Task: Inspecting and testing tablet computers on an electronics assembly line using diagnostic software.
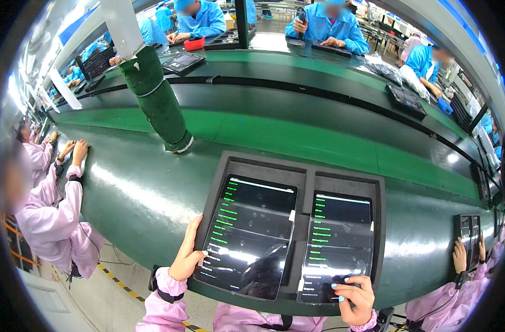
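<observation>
Two tablets lie side by side in a dark foam tray (378,232) at the table's near edge. Both screens are lit, with lists of green text on black. The left tablet (249,238) sits slightly askew, its lower end reaching past the tray. My left hand (187,255) is closed on that tablet's left edge, thumb at the screen's border and fingers along the tray's side. Over the lower right of the right tablet (336,243), my right hand (356,299) has its fingers apart and loosely bent, fingertips at the screen. Small white tabs stick out from both tablets' sides.
A post wrapped in green (158,102) rises from the table (136,182) beyond the tray. People in pink work to the left and right; another tray (467,240) is at the right. Across the green-striped bench, people in blue handle devices, near a red bin (194,44).
</observation>
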Demonstrator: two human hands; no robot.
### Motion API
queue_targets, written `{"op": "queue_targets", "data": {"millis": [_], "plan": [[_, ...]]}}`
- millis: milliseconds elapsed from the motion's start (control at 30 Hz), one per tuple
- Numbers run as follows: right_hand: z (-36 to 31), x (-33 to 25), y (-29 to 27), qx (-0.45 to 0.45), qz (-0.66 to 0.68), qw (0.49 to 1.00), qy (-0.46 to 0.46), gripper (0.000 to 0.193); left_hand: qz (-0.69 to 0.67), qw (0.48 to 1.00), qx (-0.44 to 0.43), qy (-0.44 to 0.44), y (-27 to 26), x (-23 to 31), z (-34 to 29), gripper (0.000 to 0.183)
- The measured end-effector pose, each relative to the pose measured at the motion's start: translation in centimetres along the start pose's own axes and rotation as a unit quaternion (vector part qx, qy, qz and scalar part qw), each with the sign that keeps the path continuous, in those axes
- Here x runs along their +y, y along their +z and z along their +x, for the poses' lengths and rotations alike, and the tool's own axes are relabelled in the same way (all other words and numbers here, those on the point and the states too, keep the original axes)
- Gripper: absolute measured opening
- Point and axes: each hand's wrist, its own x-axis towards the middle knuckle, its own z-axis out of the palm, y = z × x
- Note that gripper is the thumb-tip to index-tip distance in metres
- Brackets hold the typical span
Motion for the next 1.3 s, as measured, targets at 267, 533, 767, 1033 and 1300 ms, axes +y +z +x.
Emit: {"op": "queue_targets", "data": {"millis": [267, 533, 767, 1033, 1300], "plan": [[-0.9, 0.7, -0.7, 0.027, -0.027, 0.999, 0.021, 0.014, 0.04, 0.997, -0.056, 0.04, 0.2, -0.3, 0.6, 0.094], [-0.5, 1.2, -0.3, 0.011, -0.025, 1.0, -0.008, 0.015, 0.043, 0.999, -0.013, 0.026, -0.6, 0.0, -0.3, 0.097], [-0.9, 1.6, -0.7, -0.008, -0.056, 0.998, -0.004, 0.018, 0.04, 0.999, 0.0, 0.015, 0.5, 0.0, 0.3, 0.095], [-0.7, 2.6, -3.4, 0.075, -0.068, 0.994, 0.032, 0.021, 0.226, 0.97, 0.07, 0.06, -0.4, 1.9, 1.3, 0.064], [10.3, 11.2, -3.3, 0.037, -0.154, 0.987, -0.036, 0.037, 0.333, 0.886, -0.049, 0.32, 7.0, 5.6, 13.1, 0.036]]}}
